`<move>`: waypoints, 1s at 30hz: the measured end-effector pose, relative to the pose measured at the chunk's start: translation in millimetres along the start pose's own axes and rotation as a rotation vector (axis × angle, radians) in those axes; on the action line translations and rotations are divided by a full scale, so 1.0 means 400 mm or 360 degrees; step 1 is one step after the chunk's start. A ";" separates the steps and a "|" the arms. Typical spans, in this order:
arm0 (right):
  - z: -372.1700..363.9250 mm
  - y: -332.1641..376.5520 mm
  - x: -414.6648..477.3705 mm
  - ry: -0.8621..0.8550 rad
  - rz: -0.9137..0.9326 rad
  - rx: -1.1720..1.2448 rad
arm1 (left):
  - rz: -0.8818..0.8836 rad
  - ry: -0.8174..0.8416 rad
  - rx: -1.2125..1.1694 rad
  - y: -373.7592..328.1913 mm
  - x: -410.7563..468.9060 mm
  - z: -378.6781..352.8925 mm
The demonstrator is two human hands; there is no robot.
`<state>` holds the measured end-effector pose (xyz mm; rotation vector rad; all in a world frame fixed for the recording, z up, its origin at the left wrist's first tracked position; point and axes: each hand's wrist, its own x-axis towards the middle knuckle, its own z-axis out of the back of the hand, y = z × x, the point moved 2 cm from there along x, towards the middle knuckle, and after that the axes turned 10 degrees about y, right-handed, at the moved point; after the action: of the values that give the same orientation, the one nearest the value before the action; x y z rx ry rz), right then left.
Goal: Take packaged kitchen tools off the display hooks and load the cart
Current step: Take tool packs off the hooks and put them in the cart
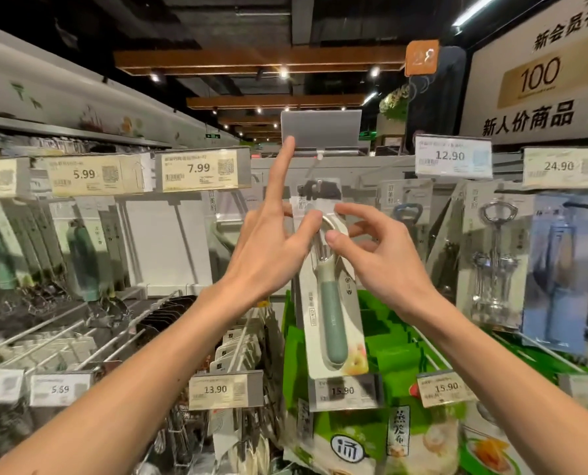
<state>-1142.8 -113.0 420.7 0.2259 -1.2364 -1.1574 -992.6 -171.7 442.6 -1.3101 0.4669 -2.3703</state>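
Peeler pack (pixel 333 323) hangs on its hook (pixel 318 156), cart not in view. Left hand (pixel 268 248) pinches the card top, index finger propping up the tag flap (pixel 321 130); right hand (pixel 378 255) pinches the card edge. Risks: flap drops and blocks the slide-off; hang hole tears if pulled downward instead of outward

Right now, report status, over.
Left hand, right hand pinch green-handled peeler pack. Pack hangs on metal hook. Left forefinger props grey price flap.
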 end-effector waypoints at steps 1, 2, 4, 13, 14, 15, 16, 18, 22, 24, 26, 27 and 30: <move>-0.004 -0.013 -0.007 0.0031 0.0005 -0.0009 | -0.0003 -0.0054 -0.0030 0.012 -0.017 -0.005; -0.009 -0.030 -0.018 0.0057 0.0005 -0.0031 | -0.0008 -0.0098 -0.0069 0.025 -0.041 -0.012; -0.018 -0.060 -0.044 0.0091 -0.0002 -0.0111 | -0.0015 -0.0125 -0.0093 0.051 -0.090 -0.035; -0.047 -0.092 -0.014 0.0071 -0.0009 -0.0413 | 0.0162 0.0092 0.0011 0.137 -0.072 -0.074; -0.047 -0.097 -0.014 0.0090 -0.0025 -0.0443 | 0.0166 0.0111 0.0036 0.138 -0.070 -0.073; -0.048 -0.103 -0.016 0.0108 -0.0043 -0.0464 | 0.0163 0.0133 0.0057 0.140 -0.070 -0.072; -0.049 -0.107 -0.020 0.0118 -0.0065 -0.0475 | 0.0157 0.0158 0.0079 0.139 -0.071 -0.069; -0.051 -0.115 -0.038 0.0085 -0.0118 -0.0523 | 0.0153 0.0219 0.0152 0.140 -0.077 -0.059; -0.069 -0.115 -0.103 -0.0075 -0.0108 -0.0715 | 0.0231 0.0342 0.0343 0.146 -0.114 -0.018; -0.099 -0.099 -0.146 -0.0042 -0.0080 -0.0737 | 0.0265 0.0416 0.0446 0.143 -0.143 0.015; -0.146 -0.073 -0.207 0.0049 -0.0044 -0.0748 | 0.0273 0.0517 0.0582 0.131 -0.186 0.061; -0.177 -0.061 -0.244 0.0118 -0.0026 -0.0747 | 0.0283 0.0584 0.0635 0.125 -0.216 0.088; -0.302 -0.028 -0.371 0.0360 -0.0041 -0.0673 | 0.0407 0.0836 0.0779 0.103 -0.356 0.185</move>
<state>-1032.9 -54.0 275.2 0.0518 -0.7715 -1.3466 -852.7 -145.6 357.6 -0.3865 0.1576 -2.3771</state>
